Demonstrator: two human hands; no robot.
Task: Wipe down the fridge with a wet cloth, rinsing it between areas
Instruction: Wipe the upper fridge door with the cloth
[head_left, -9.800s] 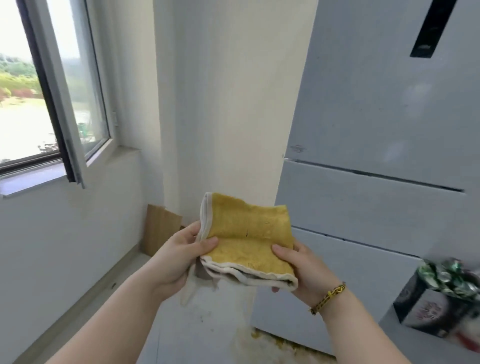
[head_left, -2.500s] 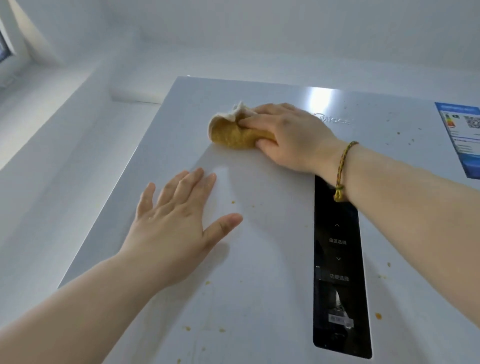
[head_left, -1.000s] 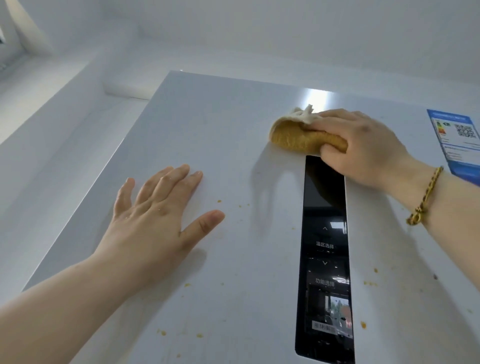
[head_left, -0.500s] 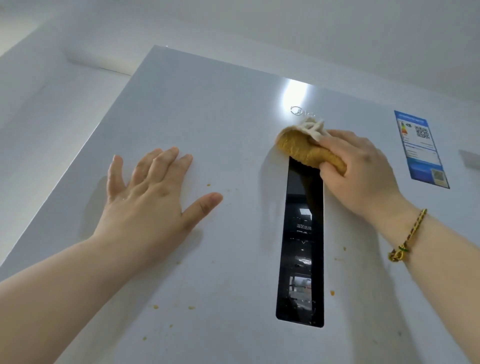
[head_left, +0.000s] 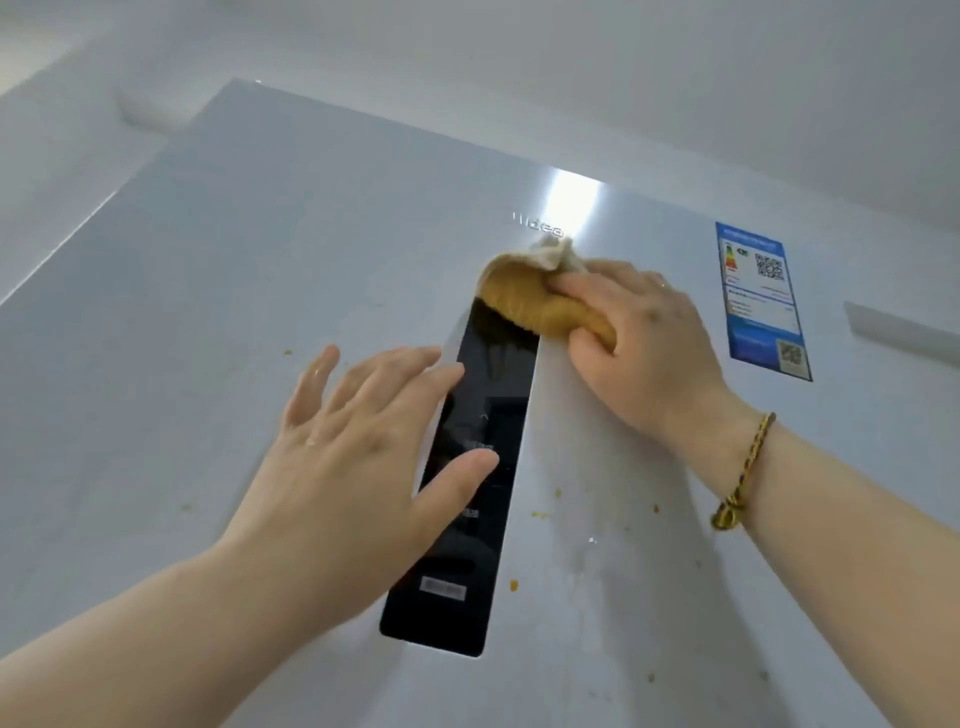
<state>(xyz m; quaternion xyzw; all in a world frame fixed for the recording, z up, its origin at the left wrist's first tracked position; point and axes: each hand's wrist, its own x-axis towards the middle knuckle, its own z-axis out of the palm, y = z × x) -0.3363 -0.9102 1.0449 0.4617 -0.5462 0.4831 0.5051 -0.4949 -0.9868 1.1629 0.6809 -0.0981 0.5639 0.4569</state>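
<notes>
I look up at the silver fridge door (head_left: 260, 270). A bunched yellow cloth with a pale hem (head_left: 530, 293) sits against the door at the top end of the black control panel (head_left: 478, 467). My right hand (head_left: 644, 343) grips the cloth, fingers curled over it, and presses it to the door. My left hand (head_left: 374, 447) lies flat with straight fingers, its thumb and fingertips over the left edge of the black panel. Small orange-yellow specks dot the door right of the panel and below it.
A blue energy label with QR codes (head_left: 761, 299) is stuck on the door to the right of the cloth. A brand logo (head_left: 537, 226) sits just above the cloth. White wall and ceiling (head_left: 571, 78) surround the fridge top.
My left hand has slid right from the bare door onto the edge of the black panel. My right hand still holds the cloth at the panel's top end.
</notes>
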